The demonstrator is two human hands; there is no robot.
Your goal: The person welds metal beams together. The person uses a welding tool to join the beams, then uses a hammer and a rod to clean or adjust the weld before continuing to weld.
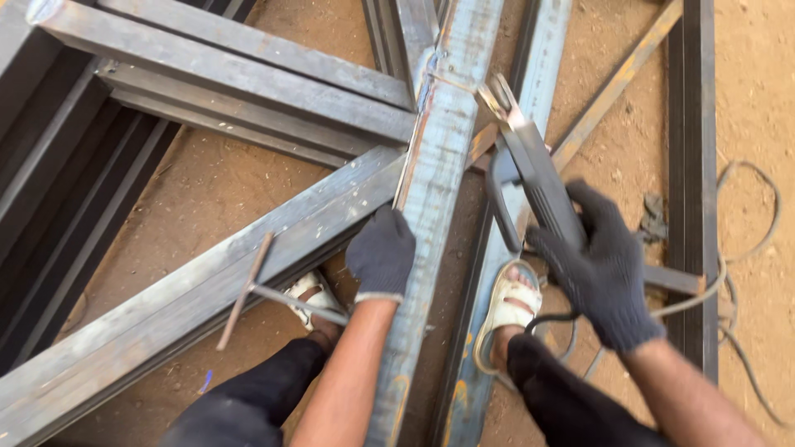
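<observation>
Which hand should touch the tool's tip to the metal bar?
Probably the right hand: it already grips the clamp tool, whose tip sits by the bar. The left hand just presses on that bar.

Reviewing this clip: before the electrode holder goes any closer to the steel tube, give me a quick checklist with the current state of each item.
1. Left hand gloved and steadying the steel tube: ok.
2. Right hand gloved, gripping the electrode holder: ok.
3. Rod clamped in the holder's tip: cannot tell, blurred.
4. Cable clear of the feet: not ok, it trails on the ground beside the right sandal.
5. Feet covered: not ok, open sandals.
6. Forearms covered: not ok, bare above the gloves.
</observation>
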